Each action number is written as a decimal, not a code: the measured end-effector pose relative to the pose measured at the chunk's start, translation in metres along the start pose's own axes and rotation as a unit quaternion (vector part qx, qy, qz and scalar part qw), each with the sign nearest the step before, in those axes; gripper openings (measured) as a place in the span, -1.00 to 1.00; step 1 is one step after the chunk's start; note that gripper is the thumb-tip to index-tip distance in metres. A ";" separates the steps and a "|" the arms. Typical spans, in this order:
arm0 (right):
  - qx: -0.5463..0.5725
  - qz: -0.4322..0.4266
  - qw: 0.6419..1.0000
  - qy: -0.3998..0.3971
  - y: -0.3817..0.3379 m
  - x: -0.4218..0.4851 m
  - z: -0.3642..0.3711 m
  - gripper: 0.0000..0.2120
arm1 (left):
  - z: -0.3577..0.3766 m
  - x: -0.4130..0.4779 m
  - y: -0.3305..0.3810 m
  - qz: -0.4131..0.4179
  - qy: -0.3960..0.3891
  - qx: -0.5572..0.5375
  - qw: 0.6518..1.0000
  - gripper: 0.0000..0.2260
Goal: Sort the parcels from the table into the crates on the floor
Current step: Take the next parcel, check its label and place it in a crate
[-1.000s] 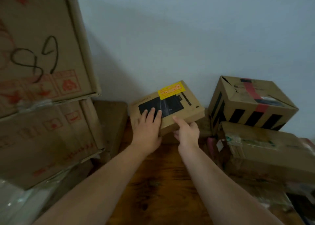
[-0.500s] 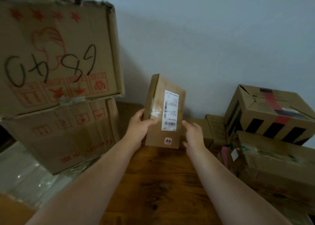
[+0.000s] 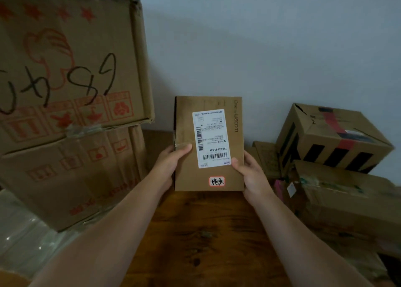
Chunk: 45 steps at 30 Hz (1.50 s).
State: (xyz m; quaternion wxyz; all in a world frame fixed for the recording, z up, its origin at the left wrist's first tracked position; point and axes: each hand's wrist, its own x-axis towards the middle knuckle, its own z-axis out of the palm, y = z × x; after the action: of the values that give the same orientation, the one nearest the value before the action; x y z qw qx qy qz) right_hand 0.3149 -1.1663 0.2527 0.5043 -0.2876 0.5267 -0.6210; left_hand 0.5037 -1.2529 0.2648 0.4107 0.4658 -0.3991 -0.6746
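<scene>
Two big cardboard boxes [image 3: 65,95] stacked at left, top one with black scrawl and red prints. Wooden table [image 3: 206,239] bare in the middle. Right side: a pile of smaller boxes [image 3: 334,139], one with black stripes and red tape. Flat brown parcel [image 3: 208,143] held upright above the table, in front of the wall. Left hand [image 3: 171,163] grasps its left edge, right hand [image 3: 249,173] its right edge. White shipping label [image 3: 211,138] faces the camera; small red-edged sticker [image 3: 216,181] below it.

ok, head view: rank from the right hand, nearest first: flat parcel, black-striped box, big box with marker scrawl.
1. Flat parcel: held in the right hand, at centre.
2. Black-striped box: to the right, by the wall.
3. Marker-scrawled box: far left, atop a stack.
</scene>
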 end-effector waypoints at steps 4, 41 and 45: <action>0.028 -0.015 0.999 0.031 -0.002 -0.021 -0.017 -0.54 | 0.017 -0.006 0.000 -0.001 -0.064 0.007 0.998 -0.79; 0.087 -0.062 0.915 0.390 -0.020 -0.412 -0.436 -0.59 | 0.425 -0.301 -0.241 -0.081 -0.373 0.099 0.919 -0.85; 0.061 -0.043 0.911 0.406 -0.049 -0.377 -0.510 -0.68 | 0.505 -0.277 -0.253 -0.092 -0.369 0.104 0.919 -0.77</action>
State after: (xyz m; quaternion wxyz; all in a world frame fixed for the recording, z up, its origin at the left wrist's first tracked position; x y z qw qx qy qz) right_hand -0.0311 -0.6336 0.2224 0.2363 -0.0020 0.6341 -0.7363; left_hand 0.0383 -0.8308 0.2398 0.1196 0.2581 -0.5462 -0.7878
